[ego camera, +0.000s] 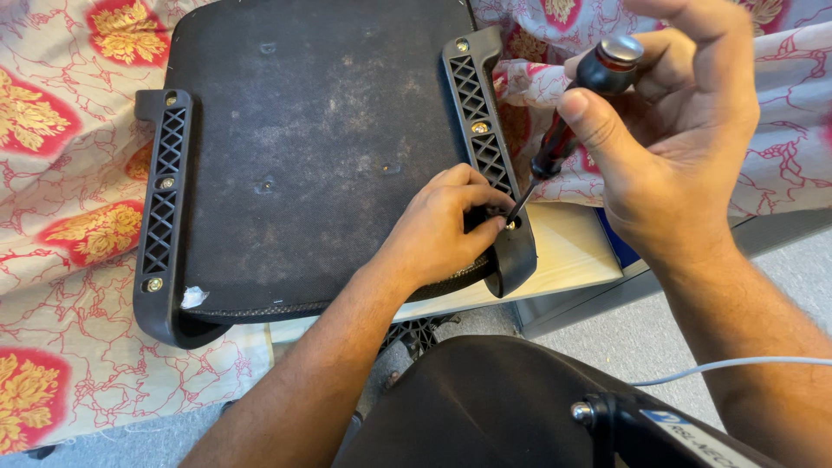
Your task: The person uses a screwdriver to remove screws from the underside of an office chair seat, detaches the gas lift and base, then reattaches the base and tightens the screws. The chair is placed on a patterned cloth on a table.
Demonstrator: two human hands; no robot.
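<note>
Nearest the lens, a black padded chair part (485,407) with a plastic bracket is seen at the lower edge, a thin grey cable (737,366) trailing beside it.

Beyond it, the left hand (442,230) is laid on the upturned seat base (321,147), fingers curled and pinched around the screw point at the near end of the right-hand rail (485,156). The rail is black moulded plastic with a lattice pattern; brass-coloured screws are seen along it and along the matching left-hand rail (163,208).

The right hand (676,147) is raised higher and nearer the camera, fingers clenched around the screwdriver (563,130). Its handle is dark with a red band and a shiny cap; the thin shaft slants down and leftward, the tip set at the screw (511,224) just beside the left fingertips.

The seat underside is covered in dusty black fabric. Farthest, a pale cloth (69,113) with red-and-gold floral print is spread beneath.
</note>
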